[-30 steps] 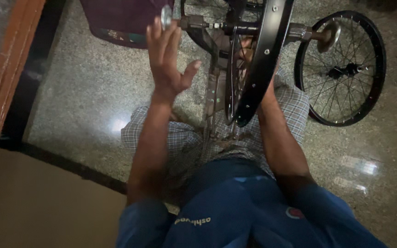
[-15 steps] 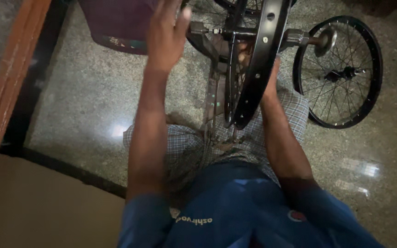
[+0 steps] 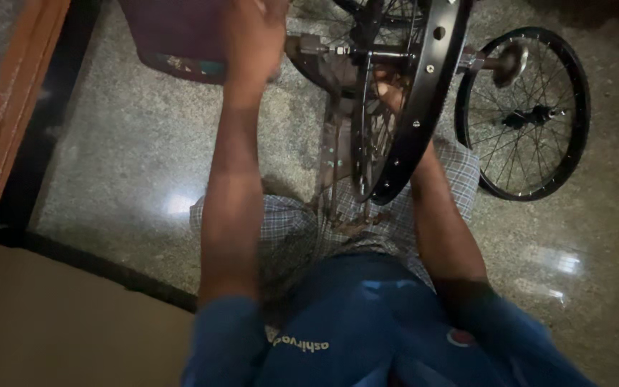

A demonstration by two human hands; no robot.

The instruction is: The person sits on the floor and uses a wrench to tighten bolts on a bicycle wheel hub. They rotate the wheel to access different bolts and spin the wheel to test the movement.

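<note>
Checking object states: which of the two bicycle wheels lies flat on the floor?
The spoked wheel at the right, lying on the speckled floor. The other black rim stands on edge in the stand.

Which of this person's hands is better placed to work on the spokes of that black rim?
Probably the right hand: it sits behind the rim, in among the spokes. The left hand is raised off to the side, clear of the rim and blurred.

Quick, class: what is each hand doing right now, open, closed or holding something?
Left hand: raised, blurred, grip cannot be told.
Right hand: behind the black wheel rim, mostly hidden, cannot be told.
</note>
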